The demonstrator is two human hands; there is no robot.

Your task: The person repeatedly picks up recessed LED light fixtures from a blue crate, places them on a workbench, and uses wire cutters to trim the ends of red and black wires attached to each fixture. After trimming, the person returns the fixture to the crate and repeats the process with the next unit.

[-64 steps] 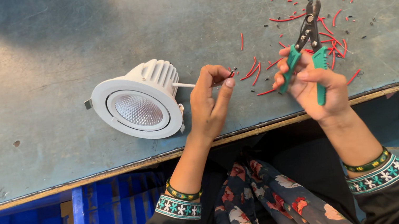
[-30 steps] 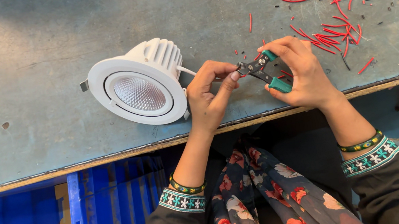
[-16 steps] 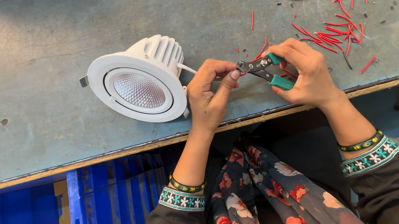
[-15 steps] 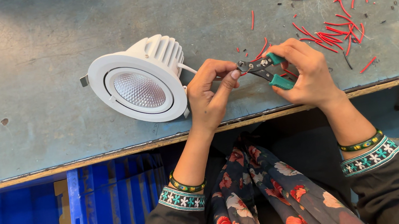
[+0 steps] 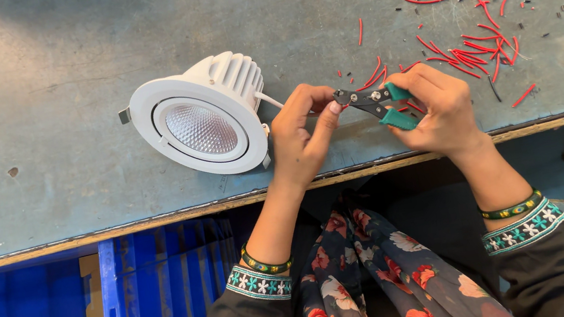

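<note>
White downlight (image 5: 204, 122) lies on side on grey tabletop (image 5: 23, 94), lens facing camera; likely light but lens scratch-prone, best held by finned body. Thin white lead (image 5: 271, 100) runs from it to left hand (image 5: 301, 133), grip pinching lead end: soft, kinks easily. Right hand (image 5: 440, 107) grip closed around green-handled wire strippers (image 5: 375, 100), tip at pinched lead. Red offcuts (image 5: 476, 48) scattered right.
</note>
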